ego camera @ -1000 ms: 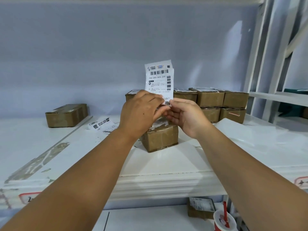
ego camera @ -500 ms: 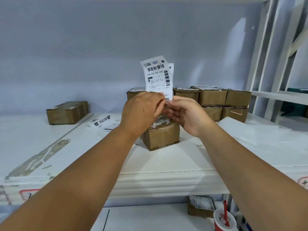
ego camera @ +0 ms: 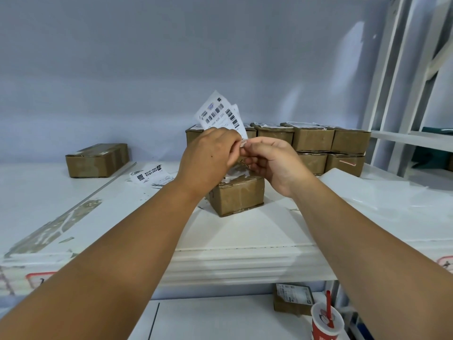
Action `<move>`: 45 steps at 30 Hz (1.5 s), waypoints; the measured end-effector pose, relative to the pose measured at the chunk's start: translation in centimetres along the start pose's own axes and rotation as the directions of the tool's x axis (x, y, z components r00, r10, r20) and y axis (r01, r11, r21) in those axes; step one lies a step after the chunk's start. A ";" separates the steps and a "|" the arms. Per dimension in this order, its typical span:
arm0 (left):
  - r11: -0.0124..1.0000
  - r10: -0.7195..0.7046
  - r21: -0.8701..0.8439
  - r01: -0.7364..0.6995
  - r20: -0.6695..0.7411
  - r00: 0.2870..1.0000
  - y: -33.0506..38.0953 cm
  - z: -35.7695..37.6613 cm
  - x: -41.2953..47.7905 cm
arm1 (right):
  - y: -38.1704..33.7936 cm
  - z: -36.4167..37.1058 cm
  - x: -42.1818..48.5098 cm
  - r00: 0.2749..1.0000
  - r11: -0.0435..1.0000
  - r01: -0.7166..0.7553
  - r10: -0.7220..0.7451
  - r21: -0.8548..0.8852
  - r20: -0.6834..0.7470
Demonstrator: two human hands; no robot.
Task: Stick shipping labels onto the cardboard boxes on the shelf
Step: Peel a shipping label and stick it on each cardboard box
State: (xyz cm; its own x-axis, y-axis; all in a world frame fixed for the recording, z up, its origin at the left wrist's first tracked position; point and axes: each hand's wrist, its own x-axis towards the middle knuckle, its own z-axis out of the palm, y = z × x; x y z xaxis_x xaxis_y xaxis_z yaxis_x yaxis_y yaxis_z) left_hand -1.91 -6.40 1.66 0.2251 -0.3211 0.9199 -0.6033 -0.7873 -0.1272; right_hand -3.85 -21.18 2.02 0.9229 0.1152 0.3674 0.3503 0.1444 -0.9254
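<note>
Center frame: left hand (ego camera: 208,155) and right hand (ego camera: 274,165) meet fingertip to fingertip, both with fingers curled, both pinching the bottom edge of a shipping label (ego camera: 218,114). The label sticks up above the hands and tilts toward upper left; barcodes are visible, the text is blurred. The edge of a second white sheet shows just behind it on the right, and I cannot tell if that is backing paper or another label. Directly below the hands a small cardboard box (ego camera: 239,195) sits on the white shelf (ego camera: 232,241), with torn white paper on its top; the hands are above it, not touching. Behind, center to right: a stack of cardboard boxes (ego camera: 313,141) against the wall, two layers, white labels on the upper ones. Left of frame: a lone long box (ego camera: 98,159), well apart from the rest. Between it and the hands, loose labels (ego camera: 149,176) lie flat on the shelf. Bottom right, lower level: another labelled box (ego camera: 291,300) and, just in front of it, a red cup (ego camera: 324,322) with a red straw. Right edge: white rack uprights (ego camera: 392,82).
</note>
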 end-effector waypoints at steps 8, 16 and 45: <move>0.999 -0.030 -0.035 0.031 0.043 0.999 0.2 -0.4 0.0 | 0.2 -0.1 0.1 1.000 1.000 -0.002 0.002 -0.020 -0.001; 0.973 -0.133 -0.182 0.142 0.057 0.989 0.5 -0.7 -0.1 | 0.1 0.1 0.0 1.000 0.999 0.012 -0.012 -0.048 0.005; 0.915 -0.215 -0.327 0.236 0.100 0.972 0.6 -0.6 -0.2 | -0.1 0.0 0.0 1.000 0.994 0.021 -0.021 0.110 0.004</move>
State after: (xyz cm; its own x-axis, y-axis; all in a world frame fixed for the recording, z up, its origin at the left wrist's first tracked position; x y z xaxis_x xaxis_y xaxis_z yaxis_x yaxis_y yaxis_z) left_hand -2.80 -6.45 1.60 0.4243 -0.1955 0.8841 -0.7491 -0.6244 0.2214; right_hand -3.89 -21.15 2.07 0.9145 0.1165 0.3874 0.3496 0.2541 -0.9018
